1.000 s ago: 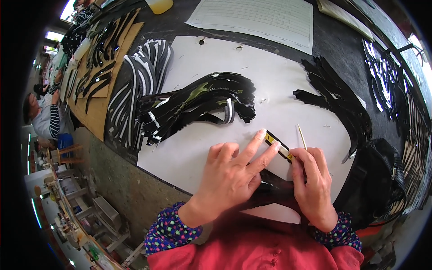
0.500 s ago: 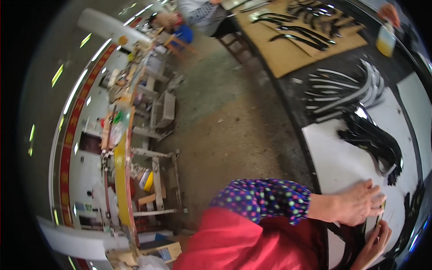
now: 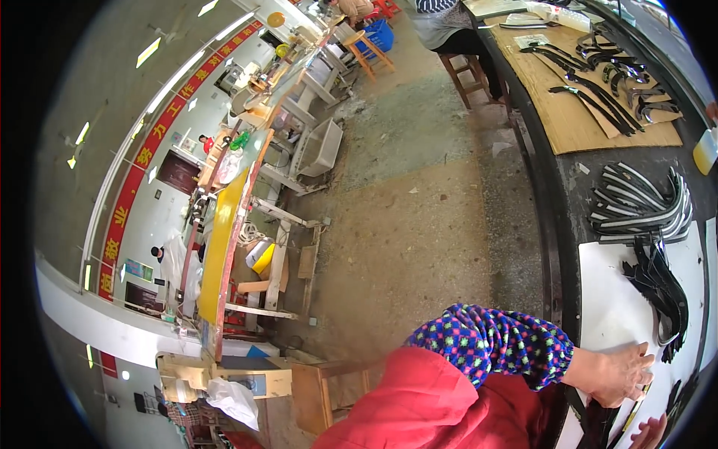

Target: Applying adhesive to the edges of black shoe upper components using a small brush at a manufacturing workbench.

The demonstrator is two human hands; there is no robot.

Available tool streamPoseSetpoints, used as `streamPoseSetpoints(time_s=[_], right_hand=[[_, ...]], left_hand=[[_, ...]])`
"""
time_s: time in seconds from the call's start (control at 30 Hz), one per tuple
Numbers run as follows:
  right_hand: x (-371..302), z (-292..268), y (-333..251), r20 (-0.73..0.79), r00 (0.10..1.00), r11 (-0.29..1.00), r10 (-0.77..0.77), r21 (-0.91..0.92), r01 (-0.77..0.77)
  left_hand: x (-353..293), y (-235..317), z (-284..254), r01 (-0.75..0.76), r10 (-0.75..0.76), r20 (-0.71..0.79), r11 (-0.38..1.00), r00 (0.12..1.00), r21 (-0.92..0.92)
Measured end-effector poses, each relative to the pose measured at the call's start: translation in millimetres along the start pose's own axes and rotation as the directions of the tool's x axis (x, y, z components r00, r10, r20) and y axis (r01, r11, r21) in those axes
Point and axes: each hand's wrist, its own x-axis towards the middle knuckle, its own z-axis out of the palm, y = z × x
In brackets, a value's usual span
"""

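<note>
My left hand [image 3: 615, 376] is over the white board [image 3: 607, 290] at the lower right, its fingers bent down and closed on a black strip [image 3: 597, 420]. Most of what lies under the palm is hidden. My right hand [image 3: 649, 432] shows only in part at the lower edge, its fingers apart and holding nothing visible. Between the two hands runs a thin yellowish edge [image 3: 636, 410]. Farther up the board rests a bundle of black strips [image 3: 664, 295], bent at one end. Beyond it lies a curved bundle of grey-and-white strips [image 3: 636, 213].
Brown cardboard [image 3: 568, 123] bearing several curved black pieces [image 3: 602, 97] covers the far part of the dark table. A bottle of yellow liquid [image 3: 704, 153] stands at the right edge beside another person's hand. Left of the table, the floor [image 3: 419, 239] stretches to a cluttered workbench [image 3: 224, 247].
The view has swung, so the table sits farther right and lower. My right hand has come away from the strip, with its fingers now apart. My left hand remains on the strip.
</note>
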Motion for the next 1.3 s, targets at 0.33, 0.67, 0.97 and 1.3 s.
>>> streamPoseSetpoints(time_s=[0.33, 0.67, 0.97, 1.3], right_hand=[[27.9, 48.1, 3.4, -0.104, 0.878, 0.792, 0.467, 0.491, -0.363], [16.7, 44.0, 6.5, 0.018, 0.972, 0.853, 0.234, 0.476, -0.214], [17.5, 47.9, 7.6, 0.082, 0.982, 0.926, 0.169, 0.328, -0.186], [20.0, 48.1, 4.7, 0.118, 0.983, 0.954, 0.140, 0.251, -0.166]], left_hand=[[-22.5, -7.3, -24.3, 0.022, -0.043, -0.170, 0.992, 0.984, -0.125], [-14.4, 3.5, -42.5, -0.012, 0.016, -0.097, 0.999, 0.995, 0.047], [-16.0, 5.1, -46.0, -0.005, 0.012, -0.102, 0.998, 0.995, 0.067], [-16.7, 3.9, -48.4, 0.002, 0.001, -0.078, 0.999, 0.997, 0.050]])
